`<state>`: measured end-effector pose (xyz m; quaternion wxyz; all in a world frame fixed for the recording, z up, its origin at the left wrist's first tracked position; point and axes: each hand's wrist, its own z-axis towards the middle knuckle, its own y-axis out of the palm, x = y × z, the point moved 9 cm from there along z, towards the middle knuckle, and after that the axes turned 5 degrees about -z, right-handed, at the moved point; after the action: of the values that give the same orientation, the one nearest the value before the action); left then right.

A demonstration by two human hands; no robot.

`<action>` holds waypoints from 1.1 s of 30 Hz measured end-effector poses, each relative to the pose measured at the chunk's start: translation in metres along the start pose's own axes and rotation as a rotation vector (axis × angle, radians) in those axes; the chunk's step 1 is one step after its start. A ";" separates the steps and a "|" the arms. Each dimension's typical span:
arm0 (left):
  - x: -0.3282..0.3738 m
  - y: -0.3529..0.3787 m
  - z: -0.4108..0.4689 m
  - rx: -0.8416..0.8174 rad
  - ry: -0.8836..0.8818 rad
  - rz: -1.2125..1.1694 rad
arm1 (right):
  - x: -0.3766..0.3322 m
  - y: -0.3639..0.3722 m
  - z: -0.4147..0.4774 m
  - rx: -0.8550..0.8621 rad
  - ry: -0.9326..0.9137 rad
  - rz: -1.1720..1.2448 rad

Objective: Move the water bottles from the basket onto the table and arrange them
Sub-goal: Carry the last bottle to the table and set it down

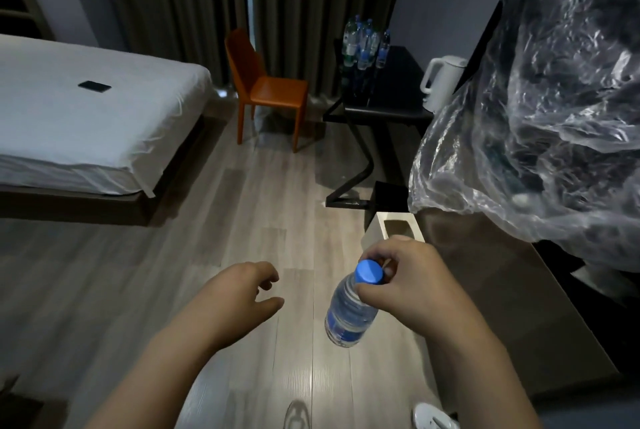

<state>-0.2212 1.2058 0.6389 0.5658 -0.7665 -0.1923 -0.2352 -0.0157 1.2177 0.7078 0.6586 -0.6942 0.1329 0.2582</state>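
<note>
A clear water bottle [349, 311] with a blue cap and blue label hangs above the wooden floor, held at its neck by my right hand [408, 283], whose fingers pinch just under the cap. To its left my left hand [242, 293] is empty, its fingers loosely curled. Several more blue-capped water bottles [365, 44] stand together at the far end of the black table [398, 82] across the room. No basket shows in this view.
A white kettle [441, 82] stands on the table's near right corner. An orange chair [266, 89] is left of the table, and a white bed [86, 117] with a dark phone [94, 86] further left. Crumpled clear plastic [540, 117] fills the right. A small white bin [394, 228] stands ahead.
</note>
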 end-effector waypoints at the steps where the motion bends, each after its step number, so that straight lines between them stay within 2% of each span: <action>1: 0.003 -0.006 0.016 0.006 -0.001 0.007 | 0.002 -0.003 0.018 0.005 -0.012 0.003; 13: 0.010 -0.065 0.175 0.046 -0.034 -0.012 | 0.014 -0.028 0.198 0.008 -0.104 -0.044; 22: -0.019 -0.112 0.296 0.030 0.001 -0.018 | 0.012 -0.013 0.323 -0.008 -0.056 -0.070; 33: -0.065 -0.206 0.432 0.035 0.048 -0.063 | -0.021 0.000 0.476 -0.010 0.009 -0.098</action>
<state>-0.3279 1.6770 0.6538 0.5759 -0.7441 -0.2068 -0.2680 -0.1204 1.6825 0.7198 0.6662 -0.7045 0.1004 0.2230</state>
